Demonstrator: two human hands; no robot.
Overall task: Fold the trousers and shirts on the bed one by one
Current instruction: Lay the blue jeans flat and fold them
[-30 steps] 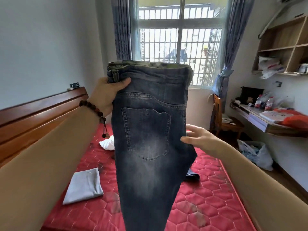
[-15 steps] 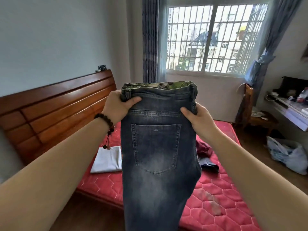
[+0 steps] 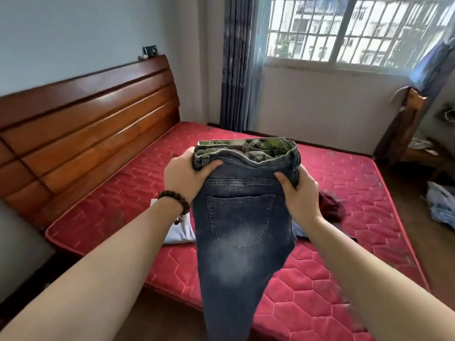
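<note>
Both of our hands now hold the jeans [image 3: 242, 232] by the waistband. Our left hand [image 3: 183, 179] grips the left corner, with the thumb curled over the front of the cloth. Our right hand [image 3: 299, 193] pinches the right corner the same way. A second ago that right hand was open and lower down, only touching the side of the jeans. It has since come up and taken hold. The jeans have also come down from high in front of the window to just above the bed [image 3: 344, 183].

We think this means the jeans are now lined up, folded in half lengthways, and ready to be laid down on the bed for the next fold. The legs hang down past the bottom of the picture, so we cannot see if the ends match.

A folded white shirt [image 3: 178, 231] lies on the bed behind our left wrist. On the right, partly hidden by our right arm, sits a dark red cloth [image 3: 331, 209], maybe a garment waiting its turn.
</note>
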